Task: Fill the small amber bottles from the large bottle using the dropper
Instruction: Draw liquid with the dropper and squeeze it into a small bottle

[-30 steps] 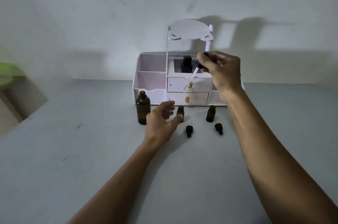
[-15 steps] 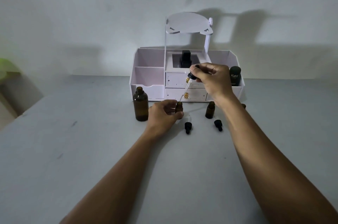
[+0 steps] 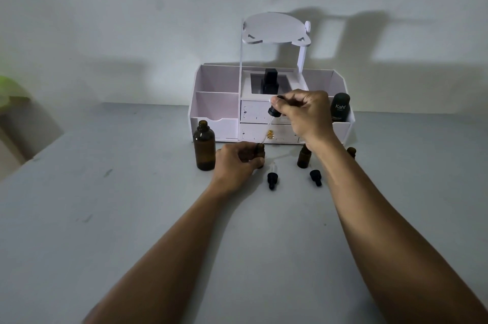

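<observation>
The large amber bottle (image 3: 204, 148) stands uncapped on the grey table, left of my hands. My left hand (image 3: 235, 163) is wrapped around a small amber bottle (image 3: 260, 155), which is mostly hidden by the fingers. My right hand (image 3: 303, 115) pinches the black bulb of the dropper (image 3: 273, 115), and its glass tube slants down to that bottle's mouth. A second small amber bottle (image 3: 303, 156) stands open to the right, and a third (image 3: 351, 151) peeks out behind my right forearm.
Two black dropper caps (image 3: 272, 179) (image 3: 315, 177) lie on the table in front of the small bottles. A white desk organiser (image 3: 215, 112) with drawers stands against the wall, holding a black bottle (image 3: 269, 83) and a dark Kahf container (image 3: 340, 107). A green object (image 3: 10, 91) sits far left.
My right hand has come down with the dropper from above the organiser to the small bottle's mouth. My left hand has closed around that small bottle.
</observation>
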